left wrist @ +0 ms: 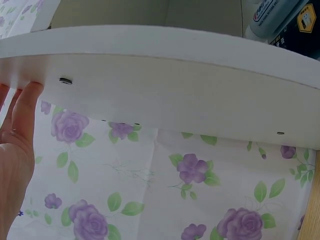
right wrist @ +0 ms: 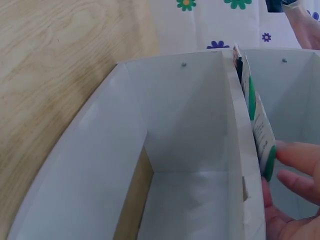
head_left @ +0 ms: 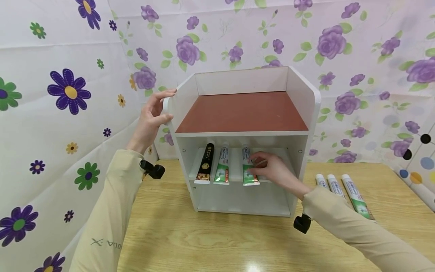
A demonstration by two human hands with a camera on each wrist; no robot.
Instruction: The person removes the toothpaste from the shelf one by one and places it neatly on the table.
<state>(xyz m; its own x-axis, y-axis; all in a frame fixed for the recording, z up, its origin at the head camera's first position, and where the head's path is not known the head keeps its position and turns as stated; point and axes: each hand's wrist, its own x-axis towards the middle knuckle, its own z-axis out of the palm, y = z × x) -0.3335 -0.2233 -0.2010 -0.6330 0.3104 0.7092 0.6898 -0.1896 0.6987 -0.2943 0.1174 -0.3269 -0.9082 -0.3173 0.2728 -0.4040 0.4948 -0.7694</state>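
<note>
A small white cabinet [head_left: 310, 136] with a red-brown top panel stands on the table. My left hand [head_left: 153, 113] grips the upper front of its left side panel [left wrist: 165, 90], thumb at the front edge and fingers over the top. On the inner shelf [head_left: 234, 166] lie a black toothpaste tube [head_left: 205, 164] and a green-and-white toothpaste tube [head_left: 222, 166], their flat ends toward me. Farther right, my right hand [head_left: 273, 170] pinches another green-and-white toothpaste tube [head_left: 247, 162], which lies on that shelf. In the right wrist view its fingertips [right wrist: 282, 152] are at the tube's end.
Several more toothpaste tubes [head_left: 355, 196] lie on the wooden table [head_left: 210, 241], right of the cabinet and partly behind my right sleeve. Below the shelf is a lower compartment [head_left: 242, 200]. Flower-patterned sheets [head_left: 238, 34] hang behind and at the left.
</note>
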